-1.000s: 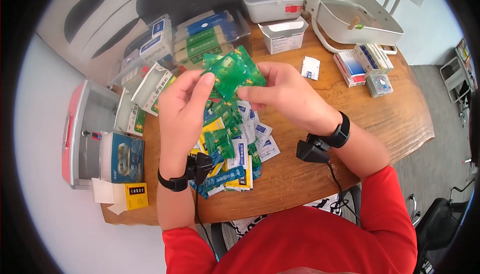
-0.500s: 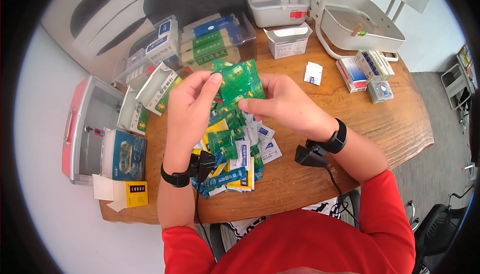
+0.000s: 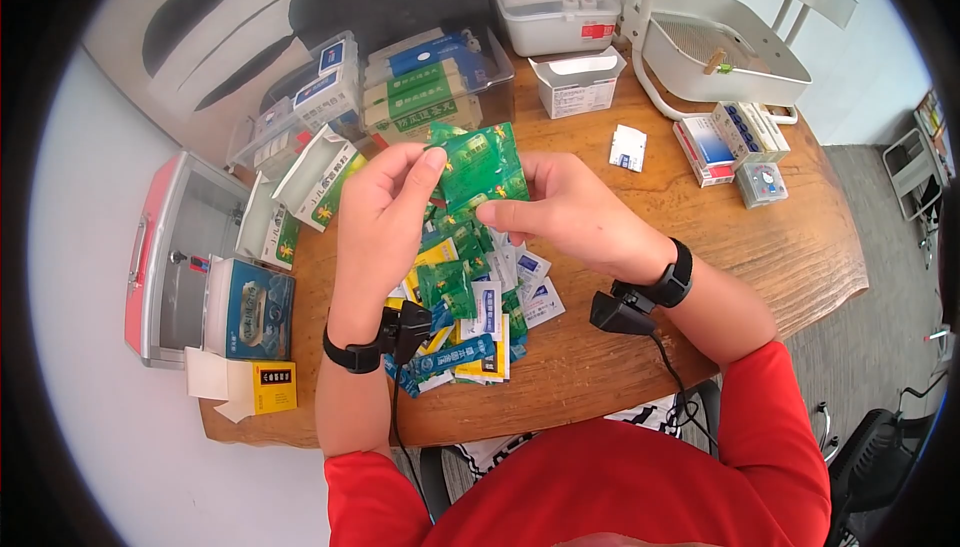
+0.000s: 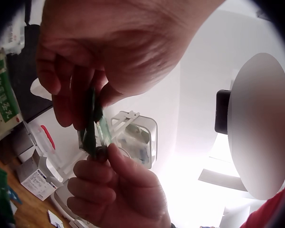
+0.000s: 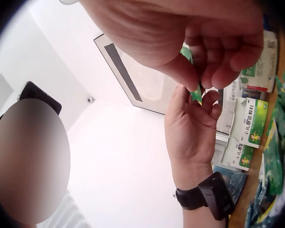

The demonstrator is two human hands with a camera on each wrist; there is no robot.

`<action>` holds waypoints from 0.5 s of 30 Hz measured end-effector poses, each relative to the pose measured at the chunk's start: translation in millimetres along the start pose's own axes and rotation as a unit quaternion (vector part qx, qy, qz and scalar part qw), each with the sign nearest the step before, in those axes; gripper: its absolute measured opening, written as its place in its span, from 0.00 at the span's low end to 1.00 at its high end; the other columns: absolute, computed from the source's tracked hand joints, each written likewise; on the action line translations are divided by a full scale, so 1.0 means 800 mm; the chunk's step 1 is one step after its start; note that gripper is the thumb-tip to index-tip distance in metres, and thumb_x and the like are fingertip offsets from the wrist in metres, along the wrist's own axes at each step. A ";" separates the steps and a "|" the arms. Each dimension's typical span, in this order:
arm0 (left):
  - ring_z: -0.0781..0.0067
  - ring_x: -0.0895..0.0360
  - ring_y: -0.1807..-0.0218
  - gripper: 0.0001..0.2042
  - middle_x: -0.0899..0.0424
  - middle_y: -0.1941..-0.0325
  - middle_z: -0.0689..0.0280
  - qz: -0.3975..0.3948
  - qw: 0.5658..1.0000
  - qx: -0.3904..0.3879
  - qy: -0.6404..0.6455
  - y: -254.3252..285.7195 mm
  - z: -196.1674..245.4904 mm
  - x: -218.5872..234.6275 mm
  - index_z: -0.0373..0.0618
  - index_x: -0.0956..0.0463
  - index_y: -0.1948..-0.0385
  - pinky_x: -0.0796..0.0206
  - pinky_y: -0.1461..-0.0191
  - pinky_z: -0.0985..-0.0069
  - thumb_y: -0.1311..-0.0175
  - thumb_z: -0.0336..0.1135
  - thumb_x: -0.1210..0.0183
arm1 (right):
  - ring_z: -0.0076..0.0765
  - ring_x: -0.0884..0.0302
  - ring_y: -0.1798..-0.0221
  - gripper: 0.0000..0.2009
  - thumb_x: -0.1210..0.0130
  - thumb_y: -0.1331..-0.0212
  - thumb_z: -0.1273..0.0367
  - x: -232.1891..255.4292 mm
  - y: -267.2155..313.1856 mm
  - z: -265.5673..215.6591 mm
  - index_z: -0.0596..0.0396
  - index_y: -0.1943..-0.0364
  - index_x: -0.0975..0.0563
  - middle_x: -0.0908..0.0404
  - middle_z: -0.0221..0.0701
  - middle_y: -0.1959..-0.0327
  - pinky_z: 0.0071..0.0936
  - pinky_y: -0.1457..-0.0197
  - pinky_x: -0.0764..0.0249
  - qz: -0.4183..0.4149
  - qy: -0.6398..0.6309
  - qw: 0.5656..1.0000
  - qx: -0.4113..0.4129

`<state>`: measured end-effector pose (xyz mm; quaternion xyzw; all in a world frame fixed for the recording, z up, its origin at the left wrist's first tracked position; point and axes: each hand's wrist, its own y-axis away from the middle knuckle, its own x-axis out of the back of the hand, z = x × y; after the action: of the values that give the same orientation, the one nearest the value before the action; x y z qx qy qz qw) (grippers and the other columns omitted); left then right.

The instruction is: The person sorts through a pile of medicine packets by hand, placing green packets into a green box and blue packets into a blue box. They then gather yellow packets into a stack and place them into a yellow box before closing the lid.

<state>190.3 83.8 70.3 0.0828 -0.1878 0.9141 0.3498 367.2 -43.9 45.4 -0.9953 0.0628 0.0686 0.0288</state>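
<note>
Several green sachets point(image 3: 475, 167), stacked together, are held up above a pile of mixed packets. The left hand point(image 3: 385, 202) pinches their left side, thumb on the front. On their right side the right hand point(image 3: 570, 207) grips the lower edge between thumb and fingers. The left wrist view shows the green sachets point(image 4: 89, 133) edge-on between both hands' fingertips. Below the hands, the pile point(image 3: 470, 297) mixes green, white, yellow and blue packets. In the right wrist view the sachets point(image 5: 196, 95) are mostly hidden by fingers.
Opened green-white boxes point(image 3: 320, 182), a blue box point(image 3: 258, 312) and an opened yellow box point(image 3: 273, 388) line the left side. At the back are a clear bin point(image 3: 495, 72), a red-handled case point(image 3: 555, 22) and an open white box point(image 3: 580, 87). Small boxes point(image 3: 705, 152) and a white packet point(image 3: 628, 147) lie right.
Over the last second the green sachets have been drawn into a neater, more overlapping stack, both hands keeping hold. The head view has shifted slightly; little differs over the last half second.
</note>
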 end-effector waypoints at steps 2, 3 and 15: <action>0.90 0.27 0.64 0.12 0.16 0.64 0.77 0.000 1.000 0.001 0.001 0.000 0.000 0.000 0.40 0.14 0.53 0.36 0.61 0.84 0.18 0.40 0.39 | 0.17 0.23 0.67 0.10 0.32 0.31 0.69 0.000 0.001 -0.001 0.61 0.53 0.14 0.15 0.25 0.65 0.22 0.63 0.25 0.004 0.009 1.000 -0.007; 0.90 0.27 0.64 0.12 0.16 0.64 0.77 -0.001 1.000 0.002 0.002 0.000 0.000 0.000 0.40 0.14 0.53 0.36 0.61 0.84 0.18 0.40 0.39 | 0.17 0.23 0.67 0.10 0.32 0.31 0.69 -0.001 0.001 -0.001 0.61 0.53 0.14 0.15 0.25 0.65 0.22 0.63 0.25 0.004 0.009 1.000 -0.007; 0.81 0.15 0.64 0.09 0.11 0.60 0.69 0.079 0.996 -0.045 0.008 -0.005 0.008 0.031 0.41 0.17 0.47 0.33 0.59 0.82 0.21 0.33 0.39 | 0.16 0.24 0.68 0.10 0.36 0.26 0.65 0.047 -0.013 -0.018 0.58 0.54 0.18 0.16 0.23 0.67 0.22 0.66 0.28 0.091 0.073 0.990 0.072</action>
<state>174.7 98.9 83.9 0.0450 -0.2318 0.9300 0.2817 407.7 -38.9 55.1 -0.9830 0.1603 -0.0067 0.0897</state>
